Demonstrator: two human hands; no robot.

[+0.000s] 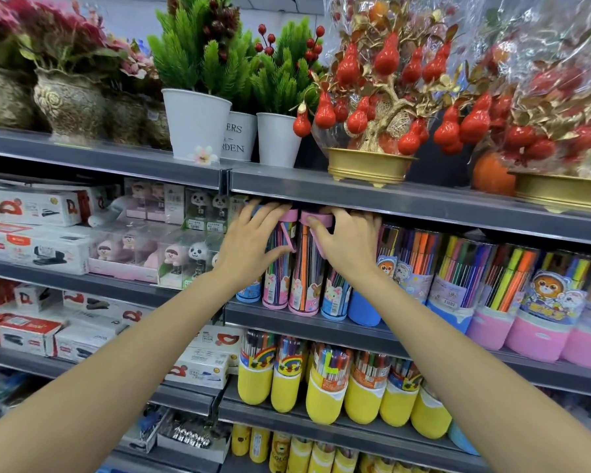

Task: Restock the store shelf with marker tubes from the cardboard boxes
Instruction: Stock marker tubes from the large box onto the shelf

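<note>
While both arms reach up to the shelf [307,319], the left hand [249,240] and right hand [347,244] each curl around upright pink-capped marker tubes [302,268] standing side by side.

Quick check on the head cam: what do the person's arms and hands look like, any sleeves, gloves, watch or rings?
Both forearms are bare as far as the frame shows: no sleeves in view. The left hand and right hand have no gloves, and no watch, bracelet or rings can be seen. Fingers are uncovered; nails look short and unpainted.
</note>
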